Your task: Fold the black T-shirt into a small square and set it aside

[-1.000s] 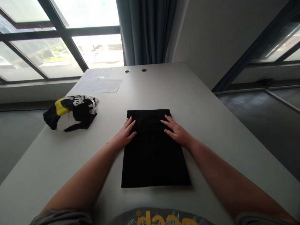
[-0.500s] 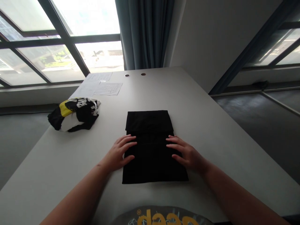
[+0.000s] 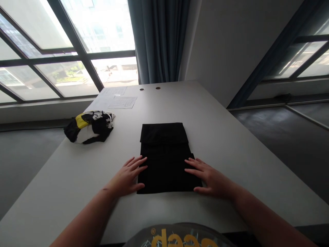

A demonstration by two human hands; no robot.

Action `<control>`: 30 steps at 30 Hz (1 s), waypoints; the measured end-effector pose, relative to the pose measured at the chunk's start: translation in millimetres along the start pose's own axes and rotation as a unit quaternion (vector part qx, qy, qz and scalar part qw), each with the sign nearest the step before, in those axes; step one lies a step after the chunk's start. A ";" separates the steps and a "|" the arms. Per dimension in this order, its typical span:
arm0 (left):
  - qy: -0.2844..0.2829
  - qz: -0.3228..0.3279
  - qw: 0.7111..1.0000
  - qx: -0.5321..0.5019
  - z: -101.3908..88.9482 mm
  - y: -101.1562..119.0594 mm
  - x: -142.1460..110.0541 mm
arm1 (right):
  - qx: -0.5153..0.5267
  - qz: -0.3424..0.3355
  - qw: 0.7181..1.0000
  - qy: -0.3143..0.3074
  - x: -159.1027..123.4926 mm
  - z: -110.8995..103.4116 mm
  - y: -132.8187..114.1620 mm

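A black folded cloth [image 3: 166, 175], perhaps a garment, lies flat on the white table in front of me. Its far end carries a folded-over band [image 3: 163, 133]. My left hand [image 3: 130, 175] rests along the cloth's left edge, fingers spread and fingertips on the fabric. On the opposite edge lies my right hand [image 3: 209, 176], its fingers also apart and touching the cloth. Neither hand grips anything. The exact kind of garment cannot be made out.
A crumpled black, white and yellow bundle [image 3: 89, 127] sits at the table's left edge. Paper sheets [image 3: 123, 102] lie farther back, near two round holes in the white table [image 3: 221, 137]. Behind are a window and a blue curtain [image 3: 159, 41].
Both hands have slid nearer to me along the cloth's sides, toward its near corners. The camera view has shifted slightly. The cloth stays flat on the table.
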State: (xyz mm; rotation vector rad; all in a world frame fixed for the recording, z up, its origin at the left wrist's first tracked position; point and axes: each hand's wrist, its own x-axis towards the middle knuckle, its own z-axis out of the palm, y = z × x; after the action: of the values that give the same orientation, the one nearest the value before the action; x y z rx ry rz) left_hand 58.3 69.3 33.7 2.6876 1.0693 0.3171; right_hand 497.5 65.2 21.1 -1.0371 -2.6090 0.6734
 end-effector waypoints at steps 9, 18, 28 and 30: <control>0.058 0.060 0.996 0.020 15.3 32.2 -8.3 | -0.091 -0.068 0.989 0.093 -19.3 25.8 -15.7; 0.080 -0.036 0.996 0.005 27.6 20.3 -13.5 | -0.015 -0.018 0.997 0.074 -17.7 26.3 -3.8; 0.100 -0.002 0.992 0.072 23.0 23.6 -12.5 | 0.006 -0.042 0.992 0.121 -16.2 30.4 4.2; 0.115 0.030 0.991 0.064 20.1 23.2 -14.6 | 0.020 -0.055 0.988 0.140 -18.6 28.8 2.3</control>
State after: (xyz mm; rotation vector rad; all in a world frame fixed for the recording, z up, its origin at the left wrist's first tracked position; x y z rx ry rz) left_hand 68.6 40.2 19.7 2.8543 1.1062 0.6028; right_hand 500.8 44.4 -5.9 -0.8959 -2.3801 0.5102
